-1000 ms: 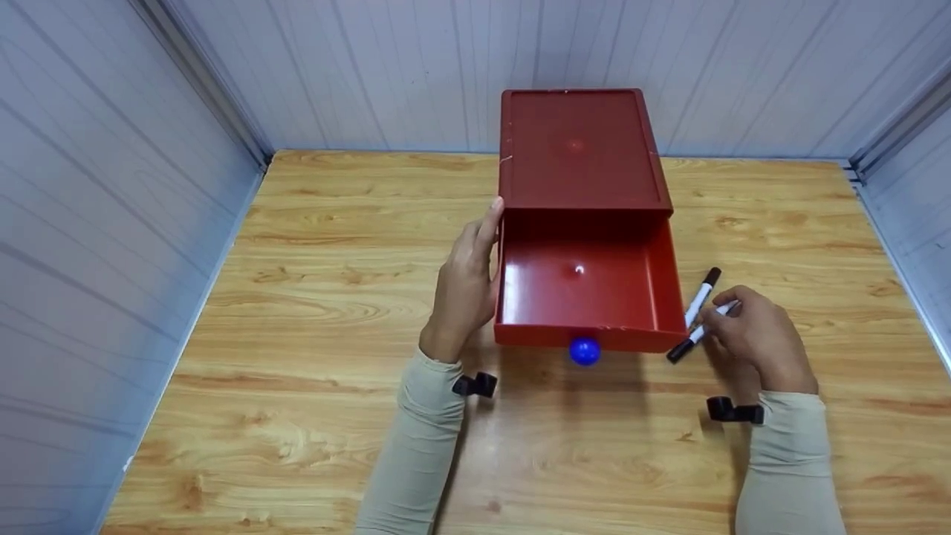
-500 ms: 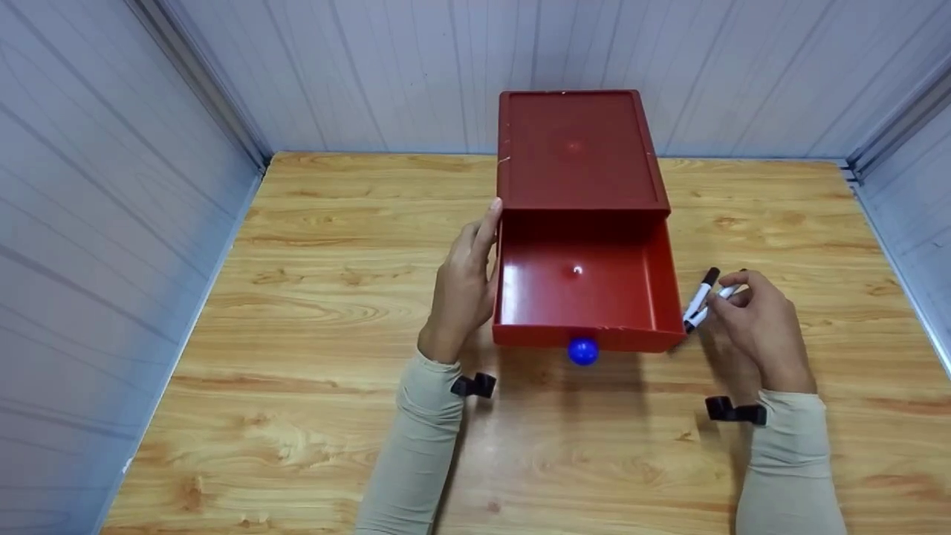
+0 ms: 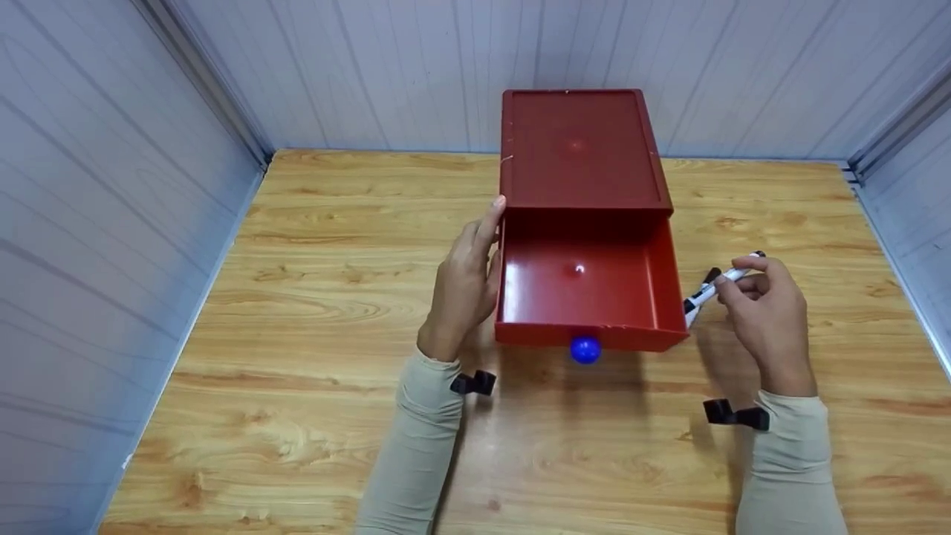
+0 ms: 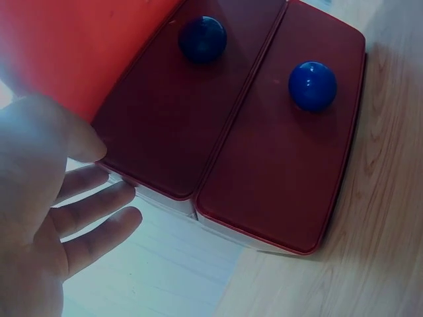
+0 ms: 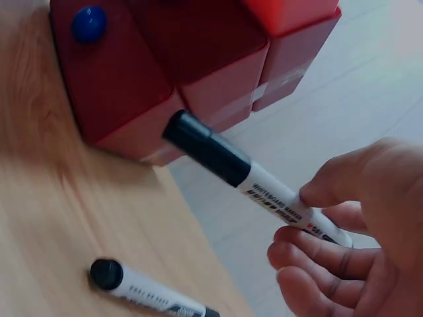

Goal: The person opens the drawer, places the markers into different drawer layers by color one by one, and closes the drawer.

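My right hand (image 3: 776, 327) pinches a white whiteboard marker (image 5: 271, 195) with a black cap between thumb and fingers, its capped end pointing toward the red drawer unit. Below it a second whiteboard marker (image 5: 158, 294) lies on the table, partly hidden by the drawer in the head view. The top drawer (image 3: 576, 293) of the red unit (image 3: 576, 148) is pulled out, with nothing inside and a blue ball knob (image 3: 585, 350) on its front. At the drawer's left side my left hand (image 3: 461, 290) rests with fingers extended, fingertips right at the unit's edge.
Two closed lower drawers show in the left wrist view, each with a blue knob (image 4: 312, 86). The unit stands near the back wall (image 3: 386, 74) on a wood-grain table (image 3: 334, 334). White panel walls enclose the left, back and right.
My right hand has lifted the marker off the table, moving it slightly up and away and turning it flatter. The left hand and the drawer stay where they were.
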Available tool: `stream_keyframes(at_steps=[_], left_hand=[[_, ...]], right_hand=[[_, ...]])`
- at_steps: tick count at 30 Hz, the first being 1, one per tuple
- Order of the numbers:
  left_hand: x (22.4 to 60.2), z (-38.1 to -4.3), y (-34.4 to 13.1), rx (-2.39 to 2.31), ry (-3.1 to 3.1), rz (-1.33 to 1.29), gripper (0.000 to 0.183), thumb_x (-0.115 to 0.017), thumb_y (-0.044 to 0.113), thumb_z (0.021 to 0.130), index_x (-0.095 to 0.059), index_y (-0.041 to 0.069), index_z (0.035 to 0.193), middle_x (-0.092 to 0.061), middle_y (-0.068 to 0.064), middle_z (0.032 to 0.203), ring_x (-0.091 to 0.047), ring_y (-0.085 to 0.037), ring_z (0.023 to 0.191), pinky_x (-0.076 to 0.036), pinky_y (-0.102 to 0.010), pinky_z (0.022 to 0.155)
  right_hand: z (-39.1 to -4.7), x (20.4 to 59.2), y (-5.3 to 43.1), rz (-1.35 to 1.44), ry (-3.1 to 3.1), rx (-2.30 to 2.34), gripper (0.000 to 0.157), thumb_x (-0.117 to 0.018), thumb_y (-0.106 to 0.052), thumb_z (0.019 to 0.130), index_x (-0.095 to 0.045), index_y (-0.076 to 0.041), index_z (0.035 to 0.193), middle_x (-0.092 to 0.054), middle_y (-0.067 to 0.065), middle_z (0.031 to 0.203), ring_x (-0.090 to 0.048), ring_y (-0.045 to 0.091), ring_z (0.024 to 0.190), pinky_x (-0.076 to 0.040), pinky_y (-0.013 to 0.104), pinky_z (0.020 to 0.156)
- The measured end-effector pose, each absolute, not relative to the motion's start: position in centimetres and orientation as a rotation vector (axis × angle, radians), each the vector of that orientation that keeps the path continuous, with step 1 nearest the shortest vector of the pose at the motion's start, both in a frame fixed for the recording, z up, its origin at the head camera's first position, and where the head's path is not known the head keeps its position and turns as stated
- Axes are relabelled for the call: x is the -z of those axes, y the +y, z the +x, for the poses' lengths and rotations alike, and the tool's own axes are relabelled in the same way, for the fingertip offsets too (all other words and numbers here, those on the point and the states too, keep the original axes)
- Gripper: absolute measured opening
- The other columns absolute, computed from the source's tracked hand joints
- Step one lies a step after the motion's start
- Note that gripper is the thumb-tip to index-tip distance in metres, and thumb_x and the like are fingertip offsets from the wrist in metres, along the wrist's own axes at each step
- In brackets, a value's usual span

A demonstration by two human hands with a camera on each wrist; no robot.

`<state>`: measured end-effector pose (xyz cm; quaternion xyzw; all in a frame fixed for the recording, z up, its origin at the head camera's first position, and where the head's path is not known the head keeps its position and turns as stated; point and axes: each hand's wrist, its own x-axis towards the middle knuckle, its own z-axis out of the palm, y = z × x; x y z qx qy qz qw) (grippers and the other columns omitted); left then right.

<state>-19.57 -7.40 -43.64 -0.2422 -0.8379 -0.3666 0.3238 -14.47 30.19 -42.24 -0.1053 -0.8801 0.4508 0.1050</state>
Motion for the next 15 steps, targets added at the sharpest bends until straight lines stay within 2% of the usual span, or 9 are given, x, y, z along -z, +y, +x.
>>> stream_keyframes(at_steps=[4,9,11,15], left_hand=[[43.5,-19.5,-7.6,0.956,-2.212,-0.653,0.062,-0.058,0.002,0.098,-0.036,0.016,0.154,-0.062,-0.012,0.117,-0.062,-0.021,0.104,-0.054,-0.035,0.084],[43.1,-19.6,-8.0,0.902,-2.183,-0.663,0.066,-0.062,-0.001,0.093,-0.039,0.015,0.153,-0.062,-0.013,0.116,-0.062,-0.023,0.101,-0.055,-0.037,0.079],[43.0,-19.6,-8.1,0.889,-2.165,-0.654,0.068,-0.063,-0.002,0.091,-0.042,0.017,0.152,-0.061,-0.013,0.122,-0.062,-0.024,0.103,-0.055,-0.038,0.077],[42.8,-19.7,-8.1,0.885,-2.128,-0.65,0.068,-0.064,-0.004,0.089,-0.045,0.017,0.151,-0.052,-0.011,0.143,-0.057,-0.025,0.121,-0.055,-0.04,0.076]], right_hand=[[-14.2,41.7,29.7,-0.3,-2.465,-1.453,0.031,-0.067,-0.018,0.096,-0.058,-0.012,0.125,-0.065,-0.002,0.09,-0.066,0.009,0.076,-0.053,0.018,0.058],[-13.8,40.7,29.0,-0.259,-2.338,-1.536,0.029,-0.068,-0.01,0.094,-0.061,-0.01,0.123,-0.067,0.004,0.093,-0.067,0.013,0.077,-0.053,0.018,0.058],[-13.6,40.3,28.7,-0.239,-2.313,-1.544,0.029,-0.067,-0.008,0.094,-0.061,-0.01,0.122,-0.067,0.006,0.095,-0.067,0.014,0.077,-0.054,0.019,0.058],[-13.3,39.9,28.2,-0.2,-2.306,-1.522,0.029,-0.067,-0.008,0.094,-0.062,-0.009,0.123,-0.067,0.008,0.097,-0.067,0.018,0.079,-0.054,0.019,0.059]])
